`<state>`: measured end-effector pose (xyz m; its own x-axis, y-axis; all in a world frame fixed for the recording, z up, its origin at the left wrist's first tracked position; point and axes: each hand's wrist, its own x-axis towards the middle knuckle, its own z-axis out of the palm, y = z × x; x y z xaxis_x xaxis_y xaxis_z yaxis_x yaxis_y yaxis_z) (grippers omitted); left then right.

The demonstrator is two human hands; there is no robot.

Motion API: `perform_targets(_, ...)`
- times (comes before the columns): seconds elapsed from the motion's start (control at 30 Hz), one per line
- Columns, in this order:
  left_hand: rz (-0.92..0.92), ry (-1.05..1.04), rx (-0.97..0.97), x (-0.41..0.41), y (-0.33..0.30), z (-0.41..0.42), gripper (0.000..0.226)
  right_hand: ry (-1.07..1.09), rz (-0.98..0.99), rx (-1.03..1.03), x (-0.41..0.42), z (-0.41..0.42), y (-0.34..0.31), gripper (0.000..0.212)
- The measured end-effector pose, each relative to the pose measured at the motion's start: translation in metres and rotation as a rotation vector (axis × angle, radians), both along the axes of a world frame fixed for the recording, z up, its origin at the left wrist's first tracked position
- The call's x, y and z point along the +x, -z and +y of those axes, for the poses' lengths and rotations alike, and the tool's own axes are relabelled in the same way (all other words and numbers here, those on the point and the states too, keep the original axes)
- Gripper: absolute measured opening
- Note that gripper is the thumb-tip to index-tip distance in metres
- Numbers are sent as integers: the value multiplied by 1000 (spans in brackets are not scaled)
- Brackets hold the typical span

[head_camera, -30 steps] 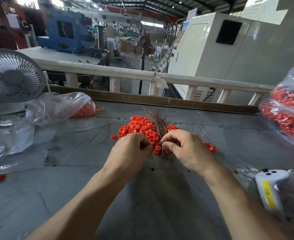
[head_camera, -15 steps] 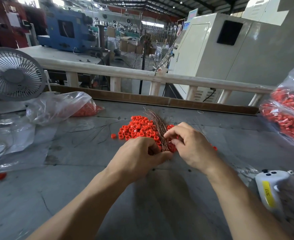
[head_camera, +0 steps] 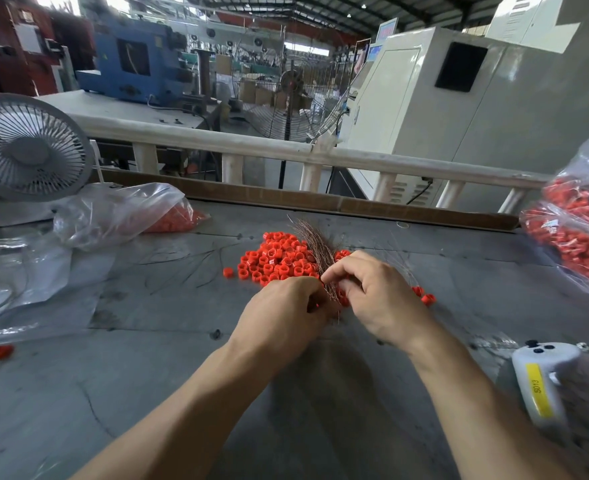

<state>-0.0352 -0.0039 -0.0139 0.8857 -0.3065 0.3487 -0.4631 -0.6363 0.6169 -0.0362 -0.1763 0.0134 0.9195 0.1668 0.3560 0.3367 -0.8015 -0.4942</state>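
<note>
A heap of small red plastic rings (head_camera: 275,258) lies on the grey table (head_camera: 147,375), with a bundle of thin brownish wires (head_camera: 315,249) lying across its right side. My left hand (head_camera: 282,320) is curled at the near end of the heap, with a bit of red showing between its fingers. My right hand (head_camera: 378,299) is beside it, thumb and forefinger pinching at the wires near the bundle's lower end. The two hands almost touch. Two loose rings (head_camera: 424,296) lie to the right of my right hand.
A clear bag holding red rings (head_camera: 126,213) lies at the left by a white desk fan (head_camera: 26,150). A full bag of red rings (head_camera: 580,237) sits at the right edge. A white handheld device with a yellow label (head_camera: 539,382) lies near right. One stray ring (head_camera: 0,352) lies far left.
My left hand has slid toward me and to the right, away from the heap. My right hand has risen a little and its fingertips have closed on the wire bundle.
</note>
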Motion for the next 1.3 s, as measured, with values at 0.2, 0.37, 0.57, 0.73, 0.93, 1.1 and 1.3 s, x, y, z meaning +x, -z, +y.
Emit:
perform_targets(0.2,-43,-67,-100,2,-4,5,22,-62,-3,54,-1,-3,0,37)
perform_targets(0.37,-22,-134,-322,1,-17,11,25,-147,2,190,0,-1,1,13)
perform_targets(0.57,86,-238,-432,8,-25,28,31,-136,-146,545,-2,-2,-2,10)
perform_targets(0.73,90,-474,-8,18,-15,44,14,-142,-326,919,-6,5,-13,17)
perform_targets(0.93,43,-434,76,19,-7,42,10,34,-318,1142,-4,-1,-19,16)
perform_targets(1.1,-11,-377,78,20,2,38,18,151,-104,1368,2,-9,-17,15)
perform_targets(1.3,3,-342,129,21,4,34,20,130,74,1376,4,-7,-13,16)
